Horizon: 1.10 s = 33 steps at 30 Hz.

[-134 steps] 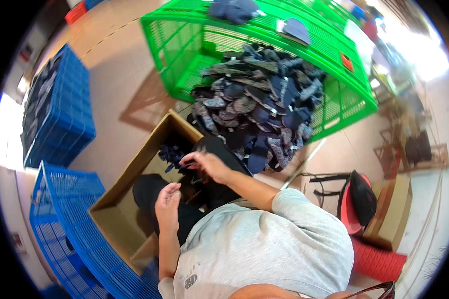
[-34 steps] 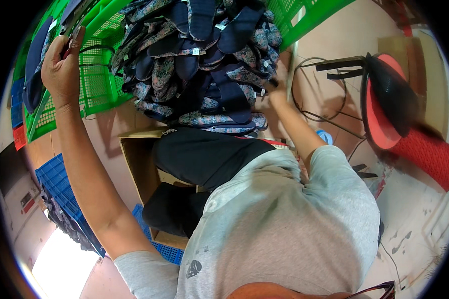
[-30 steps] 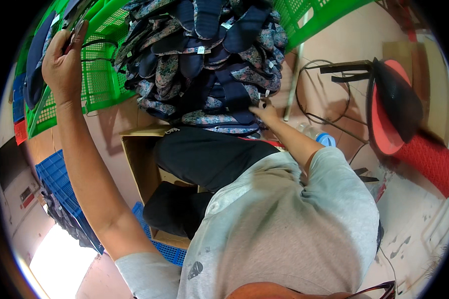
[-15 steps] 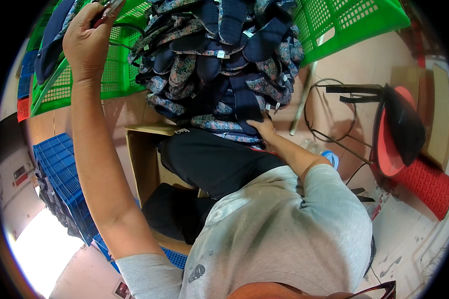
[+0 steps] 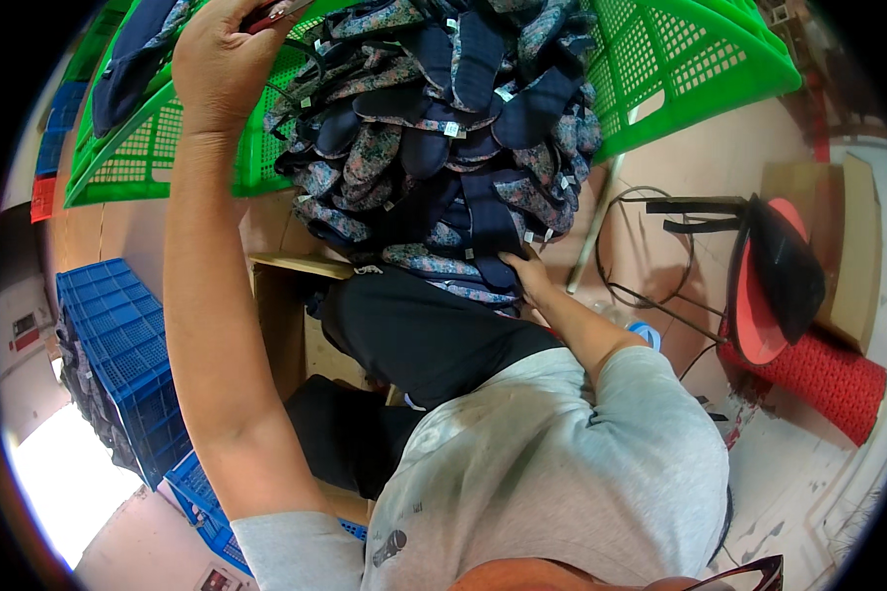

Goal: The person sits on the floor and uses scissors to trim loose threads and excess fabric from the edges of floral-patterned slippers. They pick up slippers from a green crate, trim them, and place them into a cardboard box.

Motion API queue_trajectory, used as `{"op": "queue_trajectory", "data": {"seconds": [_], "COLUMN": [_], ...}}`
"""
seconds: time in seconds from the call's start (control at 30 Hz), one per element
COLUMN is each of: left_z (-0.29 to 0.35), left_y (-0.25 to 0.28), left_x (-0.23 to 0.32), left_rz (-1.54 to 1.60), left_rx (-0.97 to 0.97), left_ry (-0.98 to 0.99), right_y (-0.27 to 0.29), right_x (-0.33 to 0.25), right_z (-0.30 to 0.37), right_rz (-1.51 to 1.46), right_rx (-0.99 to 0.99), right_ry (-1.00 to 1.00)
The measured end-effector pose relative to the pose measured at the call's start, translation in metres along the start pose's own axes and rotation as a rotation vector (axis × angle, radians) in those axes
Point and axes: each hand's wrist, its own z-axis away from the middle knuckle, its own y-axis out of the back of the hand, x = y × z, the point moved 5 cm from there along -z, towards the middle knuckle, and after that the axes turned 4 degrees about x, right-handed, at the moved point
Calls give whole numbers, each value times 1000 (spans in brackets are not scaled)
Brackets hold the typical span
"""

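Observation:
A tall heap of padded fabric pieces, navy on one side and floral on the other, rises in front of me. They have rounded ends and small white tags. My left hand is raised at the upper left, closed around a small metal tool with a dark red handle, partly cut off by the frame's top edge. At the heap's lower right, my right hand grips the end of a navy fabric piece, thumb on top and the other fingers mostly hidden.
Green plastic baskets flank the heap, and another navy piece hangs over the left one. An open cardboard box stands by my legs. Blue crates are at left; a metal-framed stool and red roll at right.
My left hand has moved right, closer to the heap, still holding the tool. My right hand keeps its grip on the navy piece. The whole view has shifted slightly.

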Motion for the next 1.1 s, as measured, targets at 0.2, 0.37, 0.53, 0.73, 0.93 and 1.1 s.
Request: {"op": "queue_trajectory", "data": {"seconds": [0.2,0.37,0.53,0.73,0.93,1.1], "left_z": [-3,-9,-7,10,-4,0], "left_y": [2,6,5,-21,2,-3], "left_x": [4,22,23,-62,28,-3], "left_rz": [-98,-158,-131,306,-119,-74], "left_rx": [-27,68,80,178,108,-21], "left_ry": [-23,-95,-65,17,-46,3], "right_y": [2,11,5,-5,-23,-27], "right_x": [1,0,21,24,-21,7], "right_z": [-16,-31,-28,-27,-8,-34], "right_rz": [136,42,-174,-304,-239,-116], "right_rx": [139,-44,120,160,176,205], "right_ry": [-92,-9,44,34,27,134]}}
